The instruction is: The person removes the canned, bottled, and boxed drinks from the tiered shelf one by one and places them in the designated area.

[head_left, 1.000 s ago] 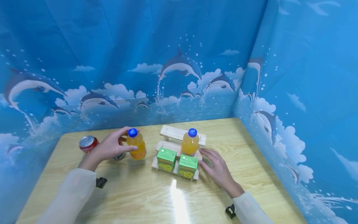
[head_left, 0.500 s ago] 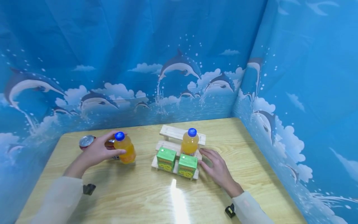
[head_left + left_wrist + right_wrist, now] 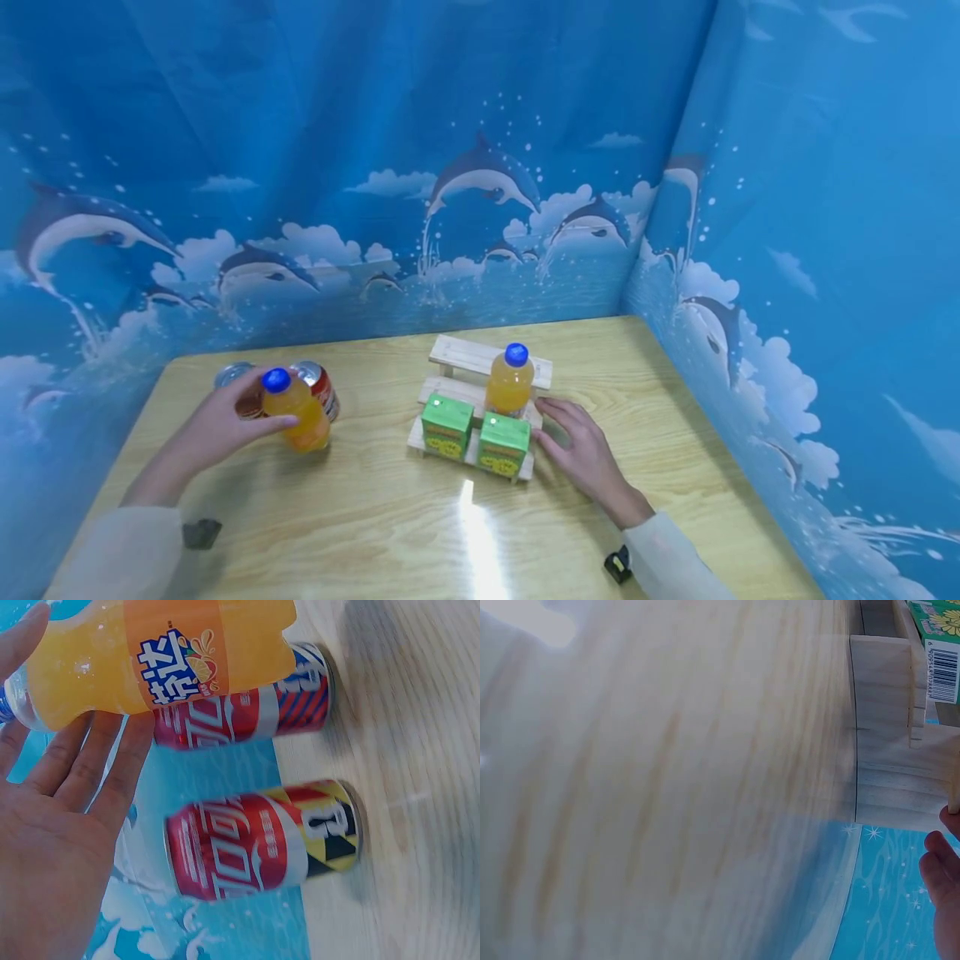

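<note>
In the head view my left hand (image 3: pixel 222 425) grips an orange soda bottle (image 3: pixel 297 417) with a blue cap, which leans to one side. Close beside the bottle stand two red cola cans, both fully labelled in the left wrist view: one can (image 3: pixel 262 838) apart from it, the other can (image 3: pixel 304 697) partly behind it. My right hand (image 3: pixel 585 450) rests its fingertips against the right side of a stepped wooden rack (image 3: pixel 480 357). A second orange bottle (image 3: pixel 510 387) stands on the middle step. Two green drink cartons, a left carton (image 3: pixel 447 427) and a right carton (image 3: pixel 505 446), occupy the front step.
The rack stands on a light wooden table (image 3: pixel 360 533), right of the cans. Blue dolphin-print curtains (image 3: pixel 480 267) rise along the table's back and right edges. Bright glare crosses the table in front of the rack.
My left hand has carried the orange bottle leftward and toward me, away from the rack and in front of the cans. My right hand stays at the rack's side.
</note>
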The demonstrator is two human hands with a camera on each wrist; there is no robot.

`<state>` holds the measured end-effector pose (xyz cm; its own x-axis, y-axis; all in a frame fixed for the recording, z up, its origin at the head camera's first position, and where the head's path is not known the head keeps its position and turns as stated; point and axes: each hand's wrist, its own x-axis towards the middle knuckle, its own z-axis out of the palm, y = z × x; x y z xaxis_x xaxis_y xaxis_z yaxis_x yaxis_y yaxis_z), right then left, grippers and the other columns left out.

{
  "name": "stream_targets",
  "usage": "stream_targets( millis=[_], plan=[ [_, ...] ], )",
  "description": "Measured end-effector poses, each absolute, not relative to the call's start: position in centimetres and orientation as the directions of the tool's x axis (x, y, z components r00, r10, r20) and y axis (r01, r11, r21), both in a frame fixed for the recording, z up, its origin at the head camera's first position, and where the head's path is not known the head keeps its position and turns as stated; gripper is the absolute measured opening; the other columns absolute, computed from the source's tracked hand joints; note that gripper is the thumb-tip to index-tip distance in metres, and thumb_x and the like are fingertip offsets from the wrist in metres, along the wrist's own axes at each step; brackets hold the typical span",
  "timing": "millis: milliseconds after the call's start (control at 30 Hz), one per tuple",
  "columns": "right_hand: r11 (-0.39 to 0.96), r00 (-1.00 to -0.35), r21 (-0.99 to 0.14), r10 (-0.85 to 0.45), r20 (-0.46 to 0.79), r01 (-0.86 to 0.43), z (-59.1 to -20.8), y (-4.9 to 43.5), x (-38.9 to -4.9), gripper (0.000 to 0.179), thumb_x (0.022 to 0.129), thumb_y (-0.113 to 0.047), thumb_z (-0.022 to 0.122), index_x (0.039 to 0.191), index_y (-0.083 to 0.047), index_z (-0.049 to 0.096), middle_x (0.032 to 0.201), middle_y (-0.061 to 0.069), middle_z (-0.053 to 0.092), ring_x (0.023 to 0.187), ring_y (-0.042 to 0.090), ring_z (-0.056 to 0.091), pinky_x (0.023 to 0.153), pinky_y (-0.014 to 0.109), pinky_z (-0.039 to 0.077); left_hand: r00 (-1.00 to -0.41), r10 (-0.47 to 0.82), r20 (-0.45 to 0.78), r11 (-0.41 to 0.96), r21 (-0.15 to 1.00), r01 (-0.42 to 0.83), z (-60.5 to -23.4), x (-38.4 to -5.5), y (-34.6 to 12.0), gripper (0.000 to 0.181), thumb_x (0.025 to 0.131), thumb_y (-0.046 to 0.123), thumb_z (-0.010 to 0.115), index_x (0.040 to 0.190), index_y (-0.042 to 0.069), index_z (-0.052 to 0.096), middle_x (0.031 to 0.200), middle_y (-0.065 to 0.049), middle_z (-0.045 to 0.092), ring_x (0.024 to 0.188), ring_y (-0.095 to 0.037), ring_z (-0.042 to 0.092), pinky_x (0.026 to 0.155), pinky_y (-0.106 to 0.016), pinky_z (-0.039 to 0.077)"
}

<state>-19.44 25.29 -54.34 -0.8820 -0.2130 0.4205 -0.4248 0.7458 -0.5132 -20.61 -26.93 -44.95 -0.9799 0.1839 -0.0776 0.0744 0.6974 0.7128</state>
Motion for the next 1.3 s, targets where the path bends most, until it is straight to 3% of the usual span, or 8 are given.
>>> stream_targets(
  millis=[300, 600, 900, 1100, 1300],
  plan=[
    [0.75, -0.882, -0.508, -0.214, 0.42, -0.424, -54.5, 25.3, -19.5, 0.05, 0.096, -0.023, 0.085, 0.142, -0.009, 0.071, 0.146, 0.009, 0.07, 0.136, 0.031, 0.066, 0.117, 0.054, 0.054, -0.986, 0.124, -0.11, 0.715, 0.699, 0.013, -45.5, -19.9, -29.1, 0.09, 0.1, 0.052, 0.078, 0.168, 0.008, 0.038, 0.158, -0.034, 0.049, 0.132, -0.056, 0.058, 0.101, -0.07, 0.058],
    [0.756, -0.873, -0.491, -0.216, 0.438, -0.433, -54.5, 25.2, -19.5, 0.05, 0.096, -0.025, 0.085, 0.141, -0.009, 0.071, 0.145, 0.009, 0.071, 0.134, 0.031, 0.067, 0.114, 0.055, 0.055, -0.981, 0.06, -0.183, 0.703, 0.705, -0.088, -45.9, -18.9, -31.5, 0.106, 0.102, 0.052, 0.075, 0.173, 0.001, 0.015, 0.168, -0.042, 0.028, 0.135, -0.067, 0.05, 0.1, -0.072, 0.058],
    [0.758, -0.872, -0.488, -0.212, 0.442, -0.432, -54.8, 25.2, -19.6, 0.049, 0.096, -0.026, 0.085, 0.141, -0.009, 0.071, 0.144, 0.009, 0.071, 0.134, 0.031, 0.067, 0.114, 0.056, 0.055, -0.993, 0.045, -0.105, 0.718, 0.695, -0.04, -47.0, -17.9, -33.4, 0.091, 0.103, 0.043, 0.077, 0.167, -0.003, 0.032, 0.161, -0.041, 0.041, 0.131, -0.067, 0.053, 0.096, -0.072, 0.059],
    [0.757, -0.878, -0.497, -0.207, 0.432, -0.423, -54.7, 25.1, -19.5, 0.05, 0.096, -0.027, 0.085, 0.141, -0.01, 0.071, 0.145, 0.009, 0.071, 0.135, 0.031, 0.067, 0.115, 0.056, 0.055, -0.993, 0.032, -0.112, 0.699, 0.713, -0.058, -47.7, -17.2, -34.8, 0.089, 0.105, 0.042, 0.074, 0.167, -0.004, 0.029, 0.163, -0.041, 0.039, 0.134, -0.066, 0.049, 0.098, -0.078, 0.053],
    [0.758, -0.881, -0.5, -0.206, 0.426, -0.419, -54.5, 25.2, -19.5, 0.05, 0.097, -0.026, 0.085, 0.142, -0.01, 0.07, 0.146, 0.01, 0.07, 0.135, 0.031, 0.067, 0.115, 0.055, 0.054, -0.991, -0.019, -0.135, 0.706, 0.7, -0.109, -48.3, -16.8, -36.0, 0.094, 0.104, 0.047, 0.073, 0.168, -0.004, 0.026, 0.163, -0.042, 0.037, 0.134, -0.066, 0.047, 0.095, -0.076, 0.055]
  ],
)
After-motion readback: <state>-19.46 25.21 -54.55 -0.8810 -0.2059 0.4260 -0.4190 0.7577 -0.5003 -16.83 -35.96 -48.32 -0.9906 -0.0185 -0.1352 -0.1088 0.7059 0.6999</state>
